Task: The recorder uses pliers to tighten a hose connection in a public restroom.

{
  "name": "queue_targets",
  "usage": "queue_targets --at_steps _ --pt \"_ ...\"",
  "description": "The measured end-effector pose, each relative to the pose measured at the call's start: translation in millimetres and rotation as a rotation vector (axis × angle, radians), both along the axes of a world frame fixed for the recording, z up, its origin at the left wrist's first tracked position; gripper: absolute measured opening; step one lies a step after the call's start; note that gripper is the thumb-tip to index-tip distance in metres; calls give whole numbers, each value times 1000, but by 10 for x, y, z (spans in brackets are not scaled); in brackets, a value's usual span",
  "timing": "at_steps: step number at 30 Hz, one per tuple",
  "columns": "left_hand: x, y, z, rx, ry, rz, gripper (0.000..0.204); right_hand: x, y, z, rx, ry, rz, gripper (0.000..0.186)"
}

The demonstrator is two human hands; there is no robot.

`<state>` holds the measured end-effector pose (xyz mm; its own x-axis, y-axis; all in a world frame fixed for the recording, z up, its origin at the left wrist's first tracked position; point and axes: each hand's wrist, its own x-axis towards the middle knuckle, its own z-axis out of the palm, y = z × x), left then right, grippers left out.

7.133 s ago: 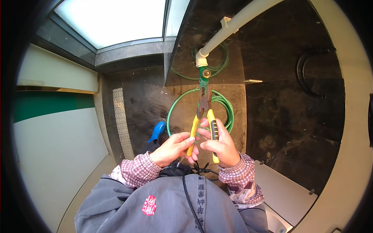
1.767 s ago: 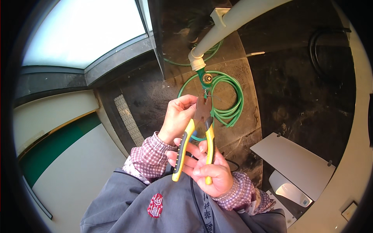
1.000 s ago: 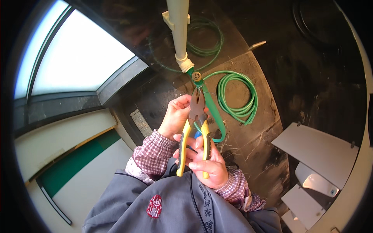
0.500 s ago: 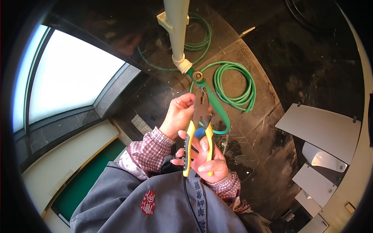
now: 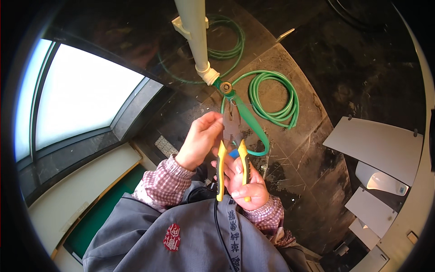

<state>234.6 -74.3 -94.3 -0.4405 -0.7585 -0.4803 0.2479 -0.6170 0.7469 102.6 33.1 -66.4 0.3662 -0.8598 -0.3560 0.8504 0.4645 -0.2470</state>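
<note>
Combination pliers (image 5: 231, 130) with yellow-and-black handles are in my right hand (image 5: 250, 192), whose fingers wrap the handles from below. The handles are spread. Their jaws point away from me at a thin wire (image 5: 233, 102) round the hose end; whether they grip it, I cannot tell. My left hand (image 5: 198, 141) is beside the jaws, thumb and fingers pinched together; what is between them is hidden. Just beyond, a flat green hose (image 5: 252, 119) hangs from a green tap (image 5: 226, 88) at the foot of a white pipe (image 5: 192, 34).
A coil of green hose (image 5: 293, 105) lies on the dark tiled floor right of the tap, mirrored in the glossy wall. At left is a bright frosted window (image 5: 90, 90). Grey partition panels (image 5: 374, 147) and a white fixture (image 5: 378, 178) stand at right.
The tap, pipe and pliers sit slightly further left in view. My left hand has shifted a little left, its pinch still beside the jaws. My right hand keeps hold of the pliers.
</note>
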Motion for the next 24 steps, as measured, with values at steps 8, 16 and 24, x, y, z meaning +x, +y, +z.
queue_targets --at_steps 8,16,24 --pt "9 24 380 -50 -197 -158 41 52 4 35 79 -75 -50 40" --pt "0 -124 235 -783 -570 -46 27 35 -47 69 65 -87 -31 38" --pt "-52 -268 257 -902 -597 -34 19 42 -31 -8 69 -132 -25 40"
